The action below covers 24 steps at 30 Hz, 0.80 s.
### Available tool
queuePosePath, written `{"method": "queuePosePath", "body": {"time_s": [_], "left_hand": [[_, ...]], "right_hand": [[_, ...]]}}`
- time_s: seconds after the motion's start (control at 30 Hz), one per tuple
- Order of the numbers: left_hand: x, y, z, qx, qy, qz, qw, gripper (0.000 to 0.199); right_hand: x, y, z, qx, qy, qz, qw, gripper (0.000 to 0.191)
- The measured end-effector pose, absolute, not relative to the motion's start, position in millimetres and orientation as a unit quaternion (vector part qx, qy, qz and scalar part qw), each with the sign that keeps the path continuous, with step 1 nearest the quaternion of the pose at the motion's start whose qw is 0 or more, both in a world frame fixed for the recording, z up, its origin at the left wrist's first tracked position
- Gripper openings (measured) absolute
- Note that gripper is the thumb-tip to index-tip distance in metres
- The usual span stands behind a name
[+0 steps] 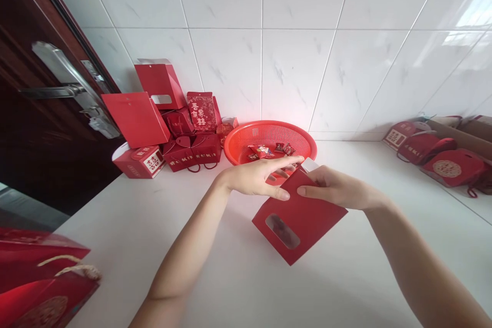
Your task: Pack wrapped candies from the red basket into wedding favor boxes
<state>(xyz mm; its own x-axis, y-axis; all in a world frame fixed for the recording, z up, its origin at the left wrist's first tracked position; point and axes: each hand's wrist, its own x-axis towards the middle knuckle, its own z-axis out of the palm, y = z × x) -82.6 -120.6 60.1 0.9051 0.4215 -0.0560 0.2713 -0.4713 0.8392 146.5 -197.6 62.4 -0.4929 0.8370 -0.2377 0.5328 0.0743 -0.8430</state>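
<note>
A red paper gift box (pixel 303 220) with a rounded clear window is held tilted above the white table, in front of the red basket. My right hand (pixel 334 187) grips it near its upper end, thumb on the front and fingers behind. Beside that upper end is my left hand (pixel 253 177), its thumb and fingers apart and the thumb tip close to the box's edge; whether it touches is unclear. Wrapped candies (pixel 261 151) lie in the red plastic basket (pixel 271 128) behind my hands. Something dark shows through the window.
Several red gift boxes (pixel 134 120) are stacked against the tiled wall at the back left. More red boxes (pixel 453 168) and a cardboard carton (pixel 449 133) stand at the right. A red bag (pixel 42 282) with rope handles sits front left, near a dark door (pixel 34 128).
</note>
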Motion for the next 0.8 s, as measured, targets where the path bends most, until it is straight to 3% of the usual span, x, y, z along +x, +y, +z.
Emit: {"method": "queuePosePath", "body": {"time_s": [0.27,0.4,0.57,0.8], "left_hand": [[-80.2,-116.5,56.3,0.867,0.213,0.024,0.45,0.101],[-77.9,-114.6,51.4,0.881,0.25,-0.02,0.401,0.107],[-77.4,-114.7,52.9,0.893,0.247,-0.076,0.368,0.111],[-80.9,-117.2,61.8,0.895,0.225,0.003,0.386,0.1]], "right_hand": [[139.3,-184.9,57.0,-0.47,-0.693,0.539,0.092,0.06],[137.5,-178.7,52.6,-0.467,-0.652,0.59,0.095,0.049],[132.3,-177.6,48.9,-0.429,-0.64,0.633,0.077,0.053],[136.6,-176.0,61.7,-0.463,-0.677,0.569,0.061,0.049]]}}
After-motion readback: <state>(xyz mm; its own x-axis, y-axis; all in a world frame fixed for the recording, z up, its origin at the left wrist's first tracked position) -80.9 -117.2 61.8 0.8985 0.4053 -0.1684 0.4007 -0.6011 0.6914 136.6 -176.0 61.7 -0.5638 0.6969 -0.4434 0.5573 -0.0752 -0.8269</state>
